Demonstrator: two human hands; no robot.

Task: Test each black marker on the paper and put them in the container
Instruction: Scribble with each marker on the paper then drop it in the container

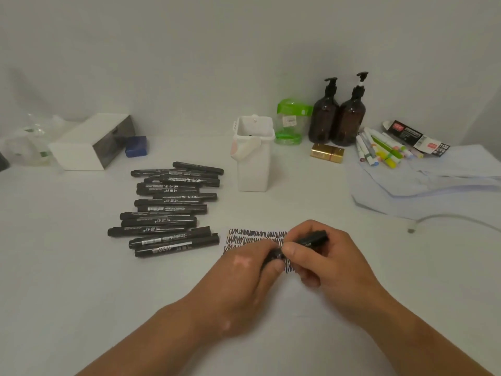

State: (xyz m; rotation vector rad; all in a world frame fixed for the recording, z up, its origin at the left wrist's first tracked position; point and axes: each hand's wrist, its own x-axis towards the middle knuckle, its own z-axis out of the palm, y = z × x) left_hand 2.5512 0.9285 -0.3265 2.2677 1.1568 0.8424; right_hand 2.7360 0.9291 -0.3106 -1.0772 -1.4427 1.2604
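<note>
Both hands hold one black marker (311, 239) over the paper (189, 280). My right hand (322, 261) grips its barrel, and my left hand (244, 278) pinches the end that points toward me. Under my fingers lie rows of black scribbles (254, 237), partly hidden. To the left of the scribbles lies a pile of several black markers (168, 207), all capped. The white container (253, 156) stands upright behind the scribbles, with something dark just visible at its rim.
Behind the container stand a clear jar with a green lid (291, 122) and two brown pump bottles (336, 115). A gold box (326, 153), coloured markers (382, 147), loose sheets (433, 183) and a white cable (447, 219) lie at the right. A white box (86, 142) and blue block (137, 146) sit at the back left.
</note>
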